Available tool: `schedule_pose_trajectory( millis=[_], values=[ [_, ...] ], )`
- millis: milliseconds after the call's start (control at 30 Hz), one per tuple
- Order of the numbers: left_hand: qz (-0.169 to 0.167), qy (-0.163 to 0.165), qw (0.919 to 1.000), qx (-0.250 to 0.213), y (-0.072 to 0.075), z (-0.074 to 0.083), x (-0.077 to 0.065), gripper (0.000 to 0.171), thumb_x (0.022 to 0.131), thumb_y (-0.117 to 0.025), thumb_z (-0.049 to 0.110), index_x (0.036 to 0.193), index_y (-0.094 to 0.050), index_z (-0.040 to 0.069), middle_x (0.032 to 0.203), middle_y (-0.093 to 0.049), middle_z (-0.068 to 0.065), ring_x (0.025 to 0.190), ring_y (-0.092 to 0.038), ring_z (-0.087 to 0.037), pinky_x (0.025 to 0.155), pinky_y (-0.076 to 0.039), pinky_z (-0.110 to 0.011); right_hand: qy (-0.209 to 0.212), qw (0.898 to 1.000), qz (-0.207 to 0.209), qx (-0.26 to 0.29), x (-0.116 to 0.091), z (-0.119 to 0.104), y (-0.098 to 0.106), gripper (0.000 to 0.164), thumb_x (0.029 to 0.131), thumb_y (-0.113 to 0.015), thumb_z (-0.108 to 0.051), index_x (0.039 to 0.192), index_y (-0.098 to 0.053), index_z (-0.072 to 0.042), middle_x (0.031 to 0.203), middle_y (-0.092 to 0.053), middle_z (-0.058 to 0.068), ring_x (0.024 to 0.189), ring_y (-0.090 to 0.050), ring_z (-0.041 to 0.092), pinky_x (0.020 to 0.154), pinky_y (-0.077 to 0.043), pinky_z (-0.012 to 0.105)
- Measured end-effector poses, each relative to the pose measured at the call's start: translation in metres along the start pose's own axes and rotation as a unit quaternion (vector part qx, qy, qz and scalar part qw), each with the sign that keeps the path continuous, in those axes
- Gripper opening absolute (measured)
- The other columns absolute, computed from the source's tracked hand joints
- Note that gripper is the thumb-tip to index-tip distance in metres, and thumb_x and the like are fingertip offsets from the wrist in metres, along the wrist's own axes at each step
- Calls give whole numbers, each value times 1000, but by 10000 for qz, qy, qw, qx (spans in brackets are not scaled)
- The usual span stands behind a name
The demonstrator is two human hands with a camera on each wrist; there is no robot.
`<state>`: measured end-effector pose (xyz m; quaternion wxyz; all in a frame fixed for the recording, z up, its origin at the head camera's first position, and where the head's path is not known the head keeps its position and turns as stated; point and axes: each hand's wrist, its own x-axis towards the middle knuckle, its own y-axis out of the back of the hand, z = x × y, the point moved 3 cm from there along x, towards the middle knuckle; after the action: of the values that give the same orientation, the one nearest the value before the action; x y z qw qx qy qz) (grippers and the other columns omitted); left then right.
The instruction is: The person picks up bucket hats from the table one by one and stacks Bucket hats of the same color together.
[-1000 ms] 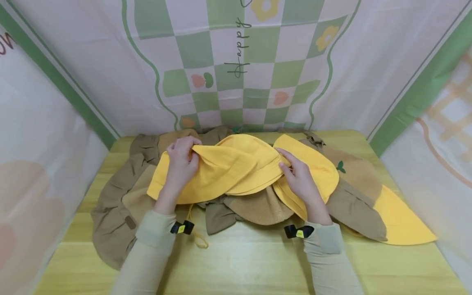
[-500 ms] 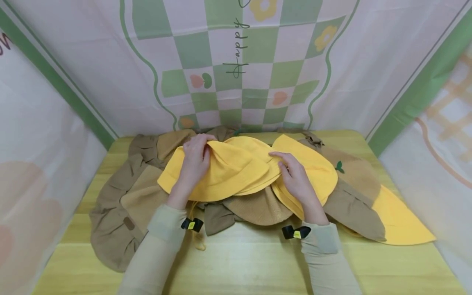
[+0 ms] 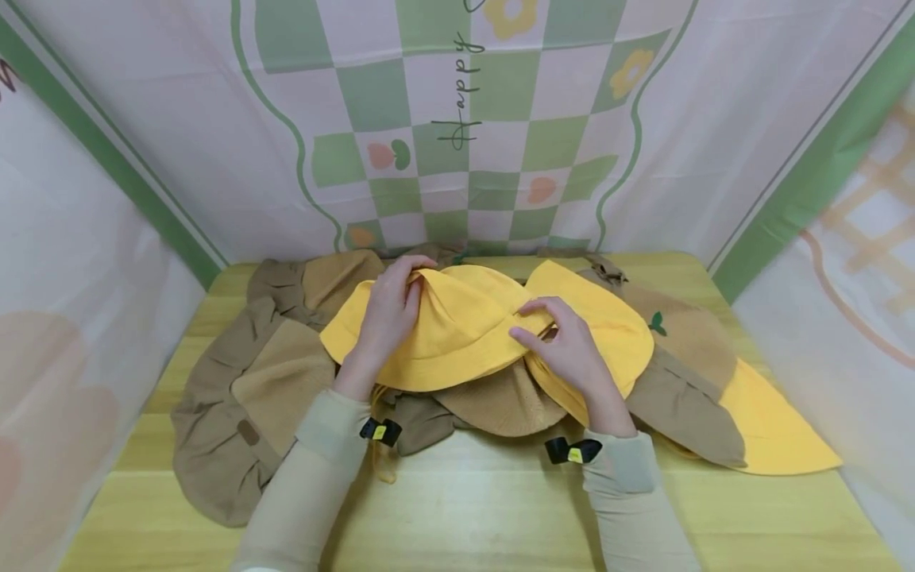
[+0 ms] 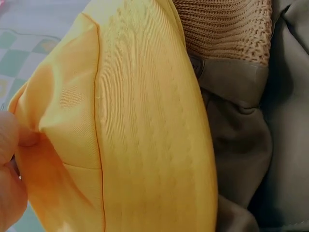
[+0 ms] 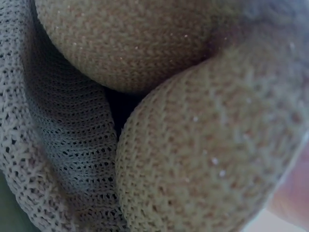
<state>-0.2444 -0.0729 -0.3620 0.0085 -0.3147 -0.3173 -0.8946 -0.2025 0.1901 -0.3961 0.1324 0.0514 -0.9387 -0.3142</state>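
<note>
"What's in front of you?"

"The yellow hat (image 3: 450, 349), over the middle of the desk (image 3: 472, 508) and towards its far edge, above a brown hat (image 3: 511, 405)."

"How are you holding it?"

"My left hand (image 3: 389, 314) pinches its crown. My right hand (image 3: 575, 349) is at the brim's right end, thumb and forefinger parted; whether they grip the cloth, I can't tell."

"How is that best handled?"

"I'd keep the crown pinch light so it doesn't crease, match the layered edges with my right fingers, then smooth the brim along its stitching. The risk, I think, is snagging the second yellow hat (image 3: 615, 326) just beside it, towards the desk's right edge."

"What differs from half a second ago?"

"My left hand and the hat's left end sit farther right, the fanned brim layers now lie nearly flush, and my right thumb is lower."
</note>
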Motion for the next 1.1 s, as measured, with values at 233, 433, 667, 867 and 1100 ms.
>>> schedule_pose_trajectory(
  millis=[233, 433, 667, 867, 1100],
  values=[
    [29, 15, 9999, -98, 0, -1, 0, 22, 102, -55, 7, 123, -61, 8, 122, -69, -9, 117, -65, -24, 100, -52, -38, -50, 9994, -29, -344, 0, -4, 1, 38, 88, -77, -35, 114, -67, -9, 124, -65, 7, 98, -61, 20, 76, -52, 28],
    [35, 102, 9999, -26, 5, -5, -5, 29, 99, -62, 14, 127, -58, 8, 129, -61, -10, 120, -59, -26, 102, -49, -38, 97, 9986, 253, -463, 1, -4, 1, 24, 91, -74, -25, 106, -67, -7, 117, -69, 12, 90, -60, 20, 74, -50, 25],
    [98, 94, 9999, -6, 10, -22, -17, 41, 97, -66, 20, 134, -54, 6, 139, -54, -13, 131, -52, -27, 111, -44, -42, 193, 9975, 565, -383, 0, -5, 1, 22, 90, -76, -18, 106, -69, -5, 118, -71, 14, 79, -57, 16, 66, -47, 20],
    [-200, 492, 9985, -121, 18, -45, -30, 59, 95, -70, 27, 143, -46, 3, 137, -55, -17, 125, -54, -31, 107, -45, -45, 110, 9970, 630, -426, 2, -4, 4, 19, 91, -74, -18, 105, -69, -5, 110, -72, 16, 63, -48, 14, 56, -42, 21],
    [-1481, 1495, 9776, -68, 37, -70, -45, 66, 93, -72, 37, 144, -47, 5, 135, -60, -16, 122, -58, -32, 105, -47, -50, 181, 9967, 688, -390, 1, -2, 5, 14, 93, -71, -15, 103, -68, -6, 93, -68, 13, 58, -43, 10, 51, -38, 22]
  ],
)
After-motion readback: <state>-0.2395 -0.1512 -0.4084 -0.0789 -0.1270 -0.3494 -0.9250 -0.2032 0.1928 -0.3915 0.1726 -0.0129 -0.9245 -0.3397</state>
